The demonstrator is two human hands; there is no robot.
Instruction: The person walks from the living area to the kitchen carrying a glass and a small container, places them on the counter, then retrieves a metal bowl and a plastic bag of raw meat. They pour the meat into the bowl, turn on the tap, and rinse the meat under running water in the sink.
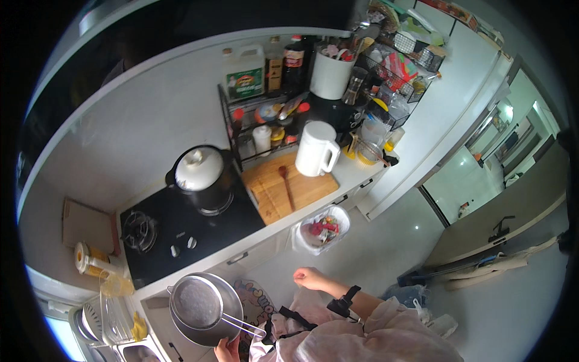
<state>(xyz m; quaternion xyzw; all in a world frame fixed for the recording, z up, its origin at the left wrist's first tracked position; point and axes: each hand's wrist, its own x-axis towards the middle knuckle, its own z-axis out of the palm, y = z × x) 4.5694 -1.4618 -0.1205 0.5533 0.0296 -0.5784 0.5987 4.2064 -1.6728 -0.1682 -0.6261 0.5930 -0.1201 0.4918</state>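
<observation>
With my left hand I grip the rim of a large metal bowl at the lower left. A fine-mesh metal strainer lies over the bowl, its wire handle pointing toward my body. Over the floor, my right hand is loosely curled; whether anything small is between its fingers cannot be told. A black band with a small device sits on that wrist. On the black gas hob stands a dark pot with a white lid.
A wooden cutting board holds a wooden spoon and a white pitcher. Beyond are racks of bottles. A lined trash bin stands below the counter edge. At lower left are a sink and a dish rack.
</observation>
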